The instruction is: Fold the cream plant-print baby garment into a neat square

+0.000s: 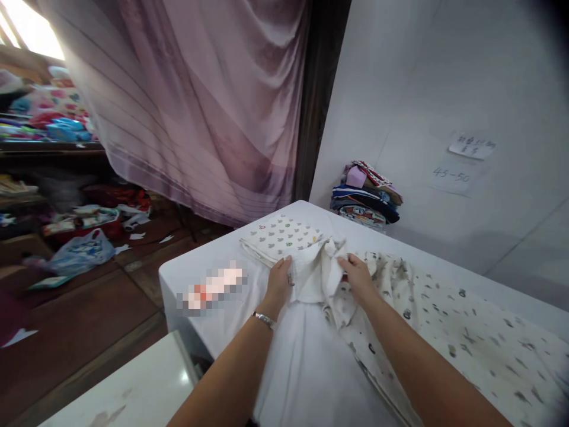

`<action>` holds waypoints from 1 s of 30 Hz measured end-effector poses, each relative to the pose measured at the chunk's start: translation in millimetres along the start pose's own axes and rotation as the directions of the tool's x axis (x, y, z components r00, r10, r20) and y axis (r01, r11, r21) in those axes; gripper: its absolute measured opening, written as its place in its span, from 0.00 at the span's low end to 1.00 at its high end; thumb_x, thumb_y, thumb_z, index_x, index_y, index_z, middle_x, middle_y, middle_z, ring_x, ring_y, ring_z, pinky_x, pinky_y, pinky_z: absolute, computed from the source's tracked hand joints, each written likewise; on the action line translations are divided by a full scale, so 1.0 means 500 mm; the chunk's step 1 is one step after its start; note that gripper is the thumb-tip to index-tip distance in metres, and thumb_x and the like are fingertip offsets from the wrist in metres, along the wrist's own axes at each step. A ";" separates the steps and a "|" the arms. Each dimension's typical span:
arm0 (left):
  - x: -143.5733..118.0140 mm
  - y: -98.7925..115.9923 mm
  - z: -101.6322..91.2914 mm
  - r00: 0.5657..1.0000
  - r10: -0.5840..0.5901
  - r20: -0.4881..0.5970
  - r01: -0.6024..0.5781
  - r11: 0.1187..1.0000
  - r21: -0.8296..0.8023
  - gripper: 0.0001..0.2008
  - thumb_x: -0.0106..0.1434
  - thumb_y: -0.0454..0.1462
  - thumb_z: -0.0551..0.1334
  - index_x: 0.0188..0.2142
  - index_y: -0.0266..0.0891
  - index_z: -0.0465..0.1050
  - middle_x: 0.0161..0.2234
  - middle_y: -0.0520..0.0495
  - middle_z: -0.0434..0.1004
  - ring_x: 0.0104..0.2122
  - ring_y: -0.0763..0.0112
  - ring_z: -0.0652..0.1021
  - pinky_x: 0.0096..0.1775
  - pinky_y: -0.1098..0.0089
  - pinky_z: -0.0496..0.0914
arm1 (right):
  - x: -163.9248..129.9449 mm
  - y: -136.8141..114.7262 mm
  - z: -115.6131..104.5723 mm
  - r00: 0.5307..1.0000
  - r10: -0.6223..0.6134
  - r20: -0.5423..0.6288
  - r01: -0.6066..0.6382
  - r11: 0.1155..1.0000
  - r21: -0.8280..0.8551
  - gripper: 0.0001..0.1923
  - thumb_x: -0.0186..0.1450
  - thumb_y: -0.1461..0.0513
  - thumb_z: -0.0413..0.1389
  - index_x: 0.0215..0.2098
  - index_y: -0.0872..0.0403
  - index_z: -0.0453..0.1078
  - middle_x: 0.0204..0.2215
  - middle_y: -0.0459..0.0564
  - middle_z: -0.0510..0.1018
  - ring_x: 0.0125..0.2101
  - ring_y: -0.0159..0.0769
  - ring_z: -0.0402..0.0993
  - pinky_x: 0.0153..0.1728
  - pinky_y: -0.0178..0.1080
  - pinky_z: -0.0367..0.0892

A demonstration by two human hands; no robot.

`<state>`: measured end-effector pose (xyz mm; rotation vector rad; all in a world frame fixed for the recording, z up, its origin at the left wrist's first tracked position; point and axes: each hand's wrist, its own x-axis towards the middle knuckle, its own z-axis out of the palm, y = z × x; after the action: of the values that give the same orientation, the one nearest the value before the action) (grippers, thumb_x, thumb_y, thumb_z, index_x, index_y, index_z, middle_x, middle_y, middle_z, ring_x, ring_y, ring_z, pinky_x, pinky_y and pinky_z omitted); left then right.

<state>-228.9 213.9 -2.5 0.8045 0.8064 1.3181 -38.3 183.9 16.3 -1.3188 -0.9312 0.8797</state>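
Observation:
Both my hands grip a white cloth [310,274] with a small dark print, bunched up over the table. My left hand [278,281], with a silver bracelet at the wrist, pinches its left edge. My right hand [356,274] is closed on a gathered part of the same cloth. Its wide spread [471,332] trails across the table to the right. Just beyond my left hand lies a folded white cloth [282,237] printed with small grey, red and green motifs.
A white-covered table [208,261] stands against a pale wall bearing handwritten paper notes [471,147]. Folded clothes [367,196] are stacked at its far edge. A pink curtain [213,107] hangs behind. Plastic bags [84,252] lie on the floor left; a white surface [128,385] is near front left.

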 end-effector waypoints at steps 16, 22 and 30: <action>-0.002 -0.027 0.005 0.985 0.174 -0.009 -0.170 0.972 0.162 0.16 0.54 0.49 0.61 0.27 0.37 0.69 0.22 0.55 0.66 0.24 0.76 0.66 0.30 0.74 0.62 | -0.056 0.010 0.168 0.887 -0.299 0.352 0.462 0.602 -0.652 0.13 0.62 0.59 0.48 0.45 0.52 0.62 0.26 0.45 0.72 0.25 0.34 0.68 0.27 0.33 0.56; -0.006 -0.018 0.004 0.979 0.195 -0.067 -0.188 0.977 0.097 0.14 0.55 0.47 0.60 0.28 0.37 0.70 0.26 0.52 0.69 0.28 0.73 0.68 0.34 0.73 0.64 | -0.071 0.000 0.187 0.857 -0.225 0.463 0.513 0.442 -0.736 0.13 0.64 0.62 0.44 0.46 0.53 0.60 0.31 0.49 0.76 0.30 0.37 0.70 0.28 0.34 0.54; -0.017 -0.001 0.011 0.973 0.215 -0.085 -0.209 0.975 0.075 0.16 0.54 0.48 0.60 0.26 0.37 0.66 0.24 0.55 0.64 0.26 0.75 0.65 0.31 0.74 0.62 | -0.076 -0.010 0.203 0.856 -0.152 0.495 0.509 0.424 -0.749 0.15 0.64 0.63 0.45 0.48 0.55 0.60 0.34 0.53 0.77 0.32 0.38 0.72 0.29 0.34 0.55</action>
<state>-224.6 205.3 0.0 0.9061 0.8586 1.5347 -146.5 187.7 21.5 -1.7241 -2.0590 0.2594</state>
